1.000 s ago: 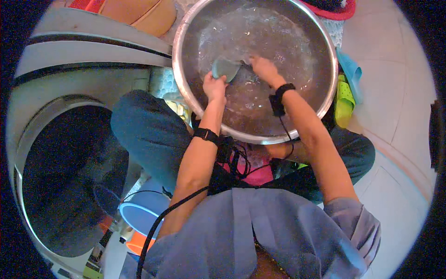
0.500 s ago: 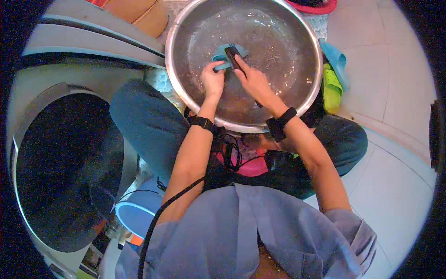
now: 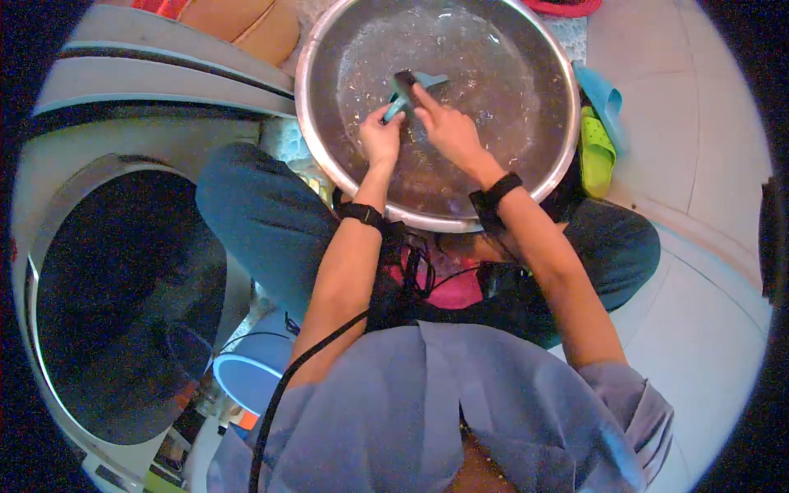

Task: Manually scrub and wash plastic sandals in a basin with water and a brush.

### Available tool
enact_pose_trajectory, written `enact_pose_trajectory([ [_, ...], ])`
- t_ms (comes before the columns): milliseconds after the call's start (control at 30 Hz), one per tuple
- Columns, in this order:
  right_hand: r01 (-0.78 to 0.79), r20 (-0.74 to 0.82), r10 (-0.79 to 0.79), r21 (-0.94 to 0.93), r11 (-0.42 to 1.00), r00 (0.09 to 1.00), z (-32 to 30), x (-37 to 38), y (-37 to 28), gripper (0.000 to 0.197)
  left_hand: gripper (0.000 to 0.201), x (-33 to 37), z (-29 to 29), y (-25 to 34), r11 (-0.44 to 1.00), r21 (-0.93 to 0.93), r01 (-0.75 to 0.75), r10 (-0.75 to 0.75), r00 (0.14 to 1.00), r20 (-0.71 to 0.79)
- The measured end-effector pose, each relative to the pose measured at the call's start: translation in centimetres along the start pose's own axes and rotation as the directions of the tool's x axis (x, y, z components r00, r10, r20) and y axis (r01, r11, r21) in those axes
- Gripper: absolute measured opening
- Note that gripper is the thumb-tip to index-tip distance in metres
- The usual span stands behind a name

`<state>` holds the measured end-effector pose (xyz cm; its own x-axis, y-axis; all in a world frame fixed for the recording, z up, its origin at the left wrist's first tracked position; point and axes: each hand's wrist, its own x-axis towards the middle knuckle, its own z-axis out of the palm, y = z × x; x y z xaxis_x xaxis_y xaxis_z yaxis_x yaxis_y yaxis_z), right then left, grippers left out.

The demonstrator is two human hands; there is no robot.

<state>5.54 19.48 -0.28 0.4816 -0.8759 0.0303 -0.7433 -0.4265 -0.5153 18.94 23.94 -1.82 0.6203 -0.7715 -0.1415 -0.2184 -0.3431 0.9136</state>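
Observation:
Over a wide metal basin (image 3: 436,223) of water, my left hand (image 3: 380,141) grips a teal item (image 3: 397,108) whose far end spreads into a flat, pointed part. What kind of item it is cannot be made out. My right hand (image 3: 454,135) is wrapped round a dark-handled brush (image 3: 404,80), its index finger stretched along it. The brush lies against or just over the teal item; motion blur hides the exact contact. My fingers cover part of both things. Bubbles and glints dot the water's surface around them.
Blue (image 3: 604,97) and green (image 3: 597,154) slippers rest right of the basin. A large dark round panel (image 3: 131,304) in a pale casing stands at my left, above a blue bucket (image 3: 246,380). A black cable (image 3: 308,353) crosses my left arm. Pale tiles (image 3: 657,304) cover the floor.
The teal item has turned in my left hand, so its broad face shows less. The brush has shifted slightly up and left with my right hand. The whole view has moved a little.

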Motion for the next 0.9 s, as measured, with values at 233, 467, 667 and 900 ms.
enact_pose_trajectory([
  [233, 0.103, 0.07, -0.115, 0.154, 0.983, 0.991, -0.1, -0.7, -2.4, 0.046, 0.026, 2.1, -1.2, -4.0, 0.968, 0.206, -0.144, 0.175, 0.975, -0.141],
  [467, -0.171, 0.013, 0.173, 0.233, 0.957, 0.985, 3.5, 4.1, 5.3, 0.048, 0.03, 1.6, -0.5, -4.1, 0.959, 0.133, -0.251, 0.265, 0.959, -0.102],
  [667, -0.132, 0.112, 0.106, 0.253, 0.959, 0.988, 4.0, 0.5, 0.4, 0.045, 0.025, -0.1, -2.1, -6.3, 0.972, 0.107, -0.211, 0.228, 0.958, -0.176],
  [900, -0.344, 0.191, 0.327, 0.062, 0.937, 0.926, 6.4, 1.8, 11.3, 0.042, 0.029, -1.7, -1.4, -4.5, 0.95, 0.061, -0.305, 0.307, 0.952, -0.025],
])
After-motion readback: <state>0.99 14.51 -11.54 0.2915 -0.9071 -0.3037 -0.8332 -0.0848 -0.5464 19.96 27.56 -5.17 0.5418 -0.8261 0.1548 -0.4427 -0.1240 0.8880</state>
